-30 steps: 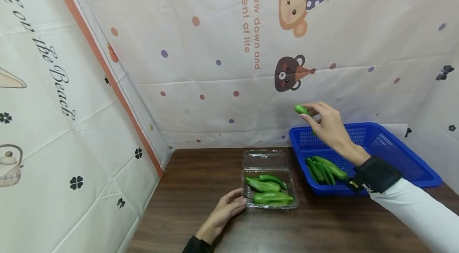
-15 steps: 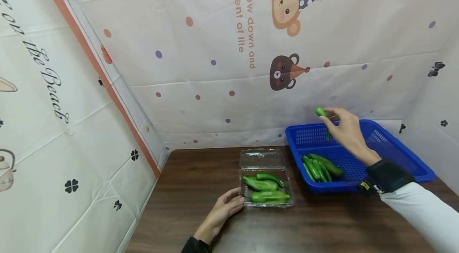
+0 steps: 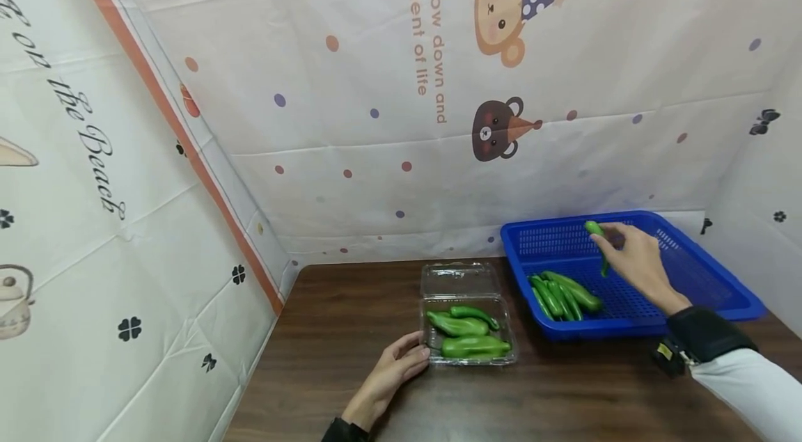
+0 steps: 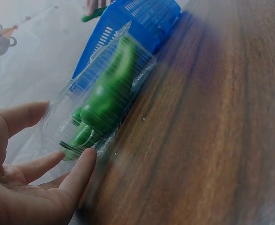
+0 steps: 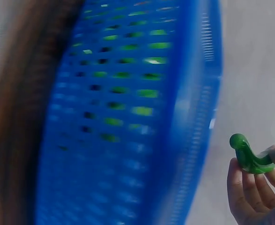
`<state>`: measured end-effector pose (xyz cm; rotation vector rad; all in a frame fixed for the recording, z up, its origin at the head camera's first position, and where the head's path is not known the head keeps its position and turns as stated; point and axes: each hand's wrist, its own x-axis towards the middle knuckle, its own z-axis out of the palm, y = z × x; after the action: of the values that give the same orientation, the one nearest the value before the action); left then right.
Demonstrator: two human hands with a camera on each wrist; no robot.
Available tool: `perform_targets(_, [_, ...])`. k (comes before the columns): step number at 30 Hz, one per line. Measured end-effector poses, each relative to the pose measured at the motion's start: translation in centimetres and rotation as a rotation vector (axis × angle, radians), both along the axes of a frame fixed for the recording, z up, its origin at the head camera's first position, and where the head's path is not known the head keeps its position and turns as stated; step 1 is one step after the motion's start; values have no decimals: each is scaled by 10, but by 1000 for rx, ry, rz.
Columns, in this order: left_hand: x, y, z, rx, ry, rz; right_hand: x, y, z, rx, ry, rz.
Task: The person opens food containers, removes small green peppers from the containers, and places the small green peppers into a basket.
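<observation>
My right hand (image 3: 635,261) pinches a green chili pepper (image 3: 595,228) between thumb and fingers, over the blue basket (image 3: 702,320). In the right wrist view the pepper (image 5: 253,161) looks curved, with a rounded end above the fingers. My left hand (image 3: 393,374) touches the left side of a clear plastic clamshell box (image 3: 464,282), its lid laid back. From the left wrist view, spread fingers (image 4: 81,176) meet the box's edge. Inside the box lie several green peppers (image 3: 473,346), two of them plump and one slim.
Several more green peppers (image 3: 560,296) lie together in the left part of the basket. Box and basket stand side by side on a brown wooden table (image 3: 351,303). A printed cloth (image 3: 351,115) hangs behind it and along the sides.
My right hand has moved right and down with the chili pepper, away from the box side and lower over the basket. The left hand keeps its place at the box.
</observation>
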<state>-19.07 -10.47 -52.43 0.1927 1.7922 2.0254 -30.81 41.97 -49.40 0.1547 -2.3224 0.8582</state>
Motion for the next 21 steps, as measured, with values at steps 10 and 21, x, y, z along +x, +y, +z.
perform_targets(10, [1,1,-4,11,11,18,83,-80,58,96,-198,11])
perform_targets(21, [1,0,0,8,-10,16,82,-99,50,158,-353,107])
